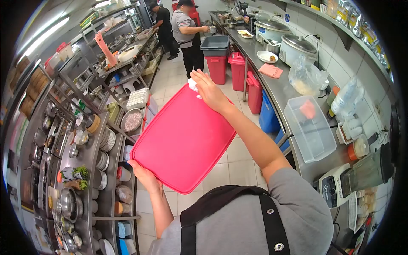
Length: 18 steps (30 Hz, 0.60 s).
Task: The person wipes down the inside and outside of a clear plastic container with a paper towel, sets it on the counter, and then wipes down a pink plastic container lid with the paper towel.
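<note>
A large pinkish-red rectangular plastic lid [182, 140] is held up in front of me, tilted, its flat face toward me. My left hand [146, 177] grips its near left edge, the fingers passing out of sight underneath. At the far end, my right hand [209, 92] lies over the lid's corner with fingers extended, pressing a crumpled white wipe [193, 84] against the rim. Whether the wipe is paper or cloth I cannot tell. To the right, a clear plastic bin [312, 142] stands on the steel counter with a pink cloth [307, 109] showing in it.
On the right counter [278, 87] are rice cookers [298, 47], a plastic bag [304, 78] and a blender [361, 174]. Red bins [254, 93] stand below. Shelves of dishes [102, 165] line the left. Two people [187, 32] stand farther down the aisle.
</note>
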{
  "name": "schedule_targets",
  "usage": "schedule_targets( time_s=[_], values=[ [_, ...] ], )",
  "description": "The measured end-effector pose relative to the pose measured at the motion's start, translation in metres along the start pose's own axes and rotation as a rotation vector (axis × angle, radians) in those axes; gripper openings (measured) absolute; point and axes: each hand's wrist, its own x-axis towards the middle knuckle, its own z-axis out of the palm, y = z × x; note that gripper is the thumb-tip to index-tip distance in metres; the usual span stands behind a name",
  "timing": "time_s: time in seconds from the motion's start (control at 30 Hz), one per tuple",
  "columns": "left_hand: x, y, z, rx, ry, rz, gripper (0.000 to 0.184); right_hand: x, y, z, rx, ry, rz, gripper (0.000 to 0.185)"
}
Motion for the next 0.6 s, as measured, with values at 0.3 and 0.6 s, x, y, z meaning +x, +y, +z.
schedule_targets(
  time_s=[0.3, 0.6],
  values=[
    [-0.001, -0.001, 0.007, 0.033, -0.029, -0.055, 0.068, -0.031, 0.004, -0.039, -0.034, -0.017, -0.029, 0.049],
    [0.022, -0.001, 0.013, -0.134, 0.046, -0.091, 0.068, -0.100, 0.007, -0.042, 0.027, -0.044, 0.135, 0.056]
  ],
)
